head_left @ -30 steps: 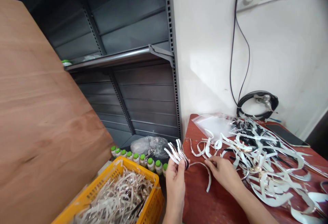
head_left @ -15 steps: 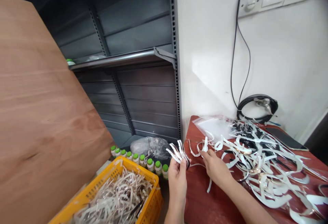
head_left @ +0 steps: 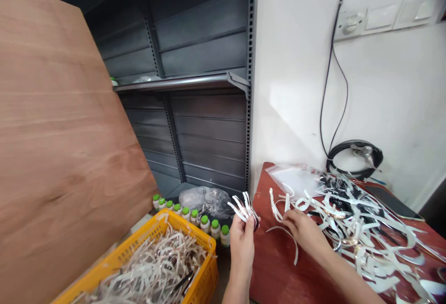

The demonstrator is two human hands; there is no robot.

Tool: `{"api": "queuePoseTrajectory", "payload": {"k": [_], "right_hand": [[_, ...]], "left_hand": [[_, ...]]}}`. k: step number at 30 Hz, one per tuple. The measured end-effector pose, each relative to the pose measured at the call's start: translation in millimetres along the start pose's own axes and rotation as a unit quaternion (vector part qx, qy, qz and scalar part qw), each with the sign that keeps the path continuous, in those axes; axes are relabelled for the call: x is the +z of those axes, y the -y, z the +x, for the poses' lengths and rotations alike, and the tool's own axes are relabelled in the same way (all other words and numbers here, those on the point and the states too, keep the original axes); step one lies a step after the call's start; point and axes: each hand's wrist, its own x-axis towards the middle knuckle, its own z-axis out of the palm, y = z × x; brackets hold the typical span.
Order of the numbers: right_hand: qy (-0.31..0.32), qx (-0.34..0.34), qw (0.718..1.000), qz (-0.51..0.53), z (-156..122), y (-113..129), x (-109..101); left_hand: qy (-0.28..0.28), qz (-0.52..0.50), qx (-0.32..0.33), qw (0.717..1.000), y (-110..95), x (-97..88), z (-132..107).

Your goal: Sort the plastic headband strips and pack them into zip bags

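Observation:
My left hand [head_left: 243, 241], at the table's left edge, is closed around a bunch of thin curved strips [head_left: 246, 207], white and shiny metallic, their ends fanned upward. Over the red-brown table, my right hand [head_left: 304, 232] pinches a curved white-and-metallic strip [head_left: 274, 206]; the fingers partly hide it. A narrow white strip [head_left: 291, 237] lies loose just below those fingers. To the right spreads a tangled pile of similar curved strips [head_left: 372, 234], some with a gold or silver shine. What exactly the strips are cannot be told.
A yellow crate [head_left: 205, 253] full of tangled pale strips stands at lower left. Behind it are green-capped bottles [head_left: 205, 223] and a clear plastic bag [head_left: 205, 202]. Plastic sleeves [head_left: 292, 178], a phone [head_left: 393, 202] and coiled black cable [head_left: 376, 155] are at the table's back.
My right hand has shifted a little right, and a curved strip now stands out more clearly at its fingers. My left hand keeps its bunch. The camera view has turned slightly left.

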Motion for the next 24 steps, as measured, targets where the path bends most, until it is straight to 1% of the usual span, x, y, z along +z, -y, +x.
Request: {"api": "queuePoseTrajectory", "payload": {"k": [2,4,6,8,11,14,16,18,20,24], "right_hand": [[-0.020,-0.021,0.996,0.079,-5,0,-7],[-0.024,-0.025,0.989,0.142,-10,3,-15],[-0.017,-0.021,0.985,0.173,-14,8,-22],[0.002,-0.031,0.987,0.160,-18,15,-31],[0.050,-0.100,0.989,0.101,-20,29,-49],[0.119,-0.177,0.976,0.047,-19,48,-70],[0.151,-0.209,0.966,0.021,-16,62,-81],[0.155,-0.224,0.962,0.008,-12,74,-90],[0.139,-0.228,0.963,0.012,-8,82,-96],[0.106,-0.225,0.966,0.072,-12,90,-96]], "left_hand": [[0.005,-0.014,-0.002,1.000,-2,0.4,-1],[0.013,-0.030,-0.006,0.999,-4,0.7,-3],[0.028,-0.041,-0.010,0.999,-7,1.1,-5],[0.048,-0.044,-0.010,0.998,-10,1.4,-7],[0.074,-0.045,-0.012,0.996,-14,2.1,-11],[0.112,-0.054,-0.020,0.992,-16,4.2,-15],[0.139,-0.058,-0.014,0.989,-16,6.8,-17],[0.151,-0.057,0.000,0.987,-17,9.8,-19],[0.155,-0.049,0.012,0.987,-18,12.3,-22],[0.145,-0.046,0.012,0.988,-23,10.2,-35]]}}
